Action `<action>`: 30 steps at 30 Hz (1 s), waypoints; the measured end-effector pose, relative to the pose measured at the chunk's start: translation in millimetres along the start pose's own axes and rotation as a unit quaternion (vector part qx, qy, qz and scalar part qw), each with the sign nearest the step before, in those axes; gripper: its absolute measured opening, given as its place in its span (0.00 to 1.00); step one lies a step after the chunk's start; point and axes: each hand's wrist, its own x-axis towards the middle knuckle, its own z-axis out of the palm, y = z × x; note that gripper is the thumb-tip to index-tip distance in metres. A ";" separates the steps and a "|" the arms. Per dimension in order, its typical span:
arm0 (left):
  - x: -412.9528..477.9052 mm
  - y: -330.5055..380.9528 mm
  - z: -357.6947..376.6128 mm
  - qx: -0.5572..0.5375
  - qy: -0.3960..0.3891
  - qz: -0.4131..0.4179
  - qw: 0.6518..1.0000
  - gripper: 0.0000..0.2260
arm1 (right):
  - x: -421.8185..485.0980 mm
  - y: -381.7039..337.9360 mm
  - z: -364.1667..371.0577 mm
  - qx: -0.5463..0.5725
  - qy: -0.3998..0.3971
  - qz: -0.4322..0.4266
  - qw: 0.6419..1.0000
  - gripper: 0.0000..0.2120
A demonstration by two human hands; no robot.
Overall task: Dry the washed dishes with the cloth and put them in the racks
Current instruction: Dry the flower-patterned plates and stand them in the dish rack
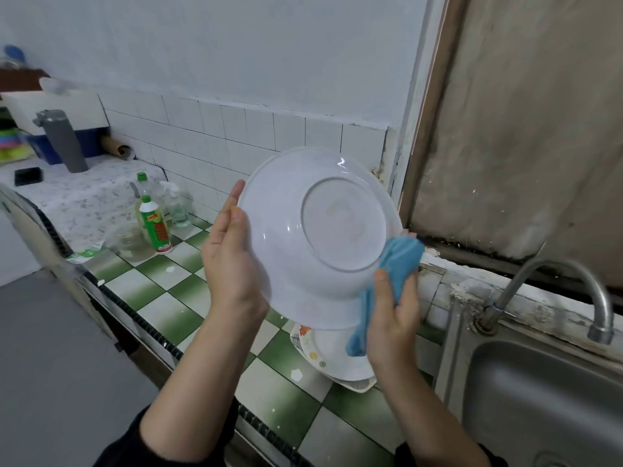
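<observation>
The white plate (320, 230) is up in the air between both hands, standing nearly on edge, its underside and foot ring facing the camera. The left hand (232, 261) grasps it at the left rim: palm against the edge, thumb on the near face and one straight finger showing along the rim. Its other fingers are hidden behind the plate.

At the lower right rim, the right hand (391, 318) pinches the blue cloth (399, 264), with the thumb pressing it onto the near face. The cloth bunches up past the thumb and wraps over the edge, and a tail hangs down beside the palm. That hand's fingers are lost behind cloth and plate. How far the cloth reaches across the far face cannot be seen.

Just below the right wrist sits a stack of dishes (333, 362) on the green-and-white tiled counter (151, 288). It is mostly covered by the plate, the cloth and the forearm, so only a patterned rim and a white edge peek out and the count is unclear.

Right of the right hand are the tap (573, 284) and the steel sink (539, 416), the basin cut off by the frame. Well out past the left hand stands a green-capped bottle (153, 224), its label too blurred to read.
</observation>
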 end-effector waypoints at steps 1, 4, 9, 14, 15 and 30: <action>-0.7 2.0 -2.5 0.009 -0.017 -0.003 1.000 0.14 | 7.4 -4.8 -3.2 0.050 0.026 0.069 0.996 0.22; -5.1 1.1 -7.3 0.035 -0.073 -0.021 0.997 0.13 | 38.5 -19.8 -16.5 0.063 0.087 0.191 0.976 0.06; -8.3 -5.2 -16.3 0.078 -0.137 0.000 0.987 0.13 | 72.1 -33.6 -27.2 0.129 0.136 0.305 0.934 0.11; -7.1 -0.1 -21.3 0.258 -0.084 -0.098 0.957 0.10 | 86.0 -35.0 -24.3 0.232 0.120 0.257 0.930 0.14; -6.3 2.1 -21.8 0.268 -0.069 -0.161 0.947 0.11 | 88.0 -34.2 -24.6 0.256 0.106 0.242 0.930 0.13; 1.8 21.0 -42.8 0.085 -0.018 -0.384 0.919 0.26 | 89.5 -27.8 -46.8 0.057 -0.368 0.241 0.896 0.23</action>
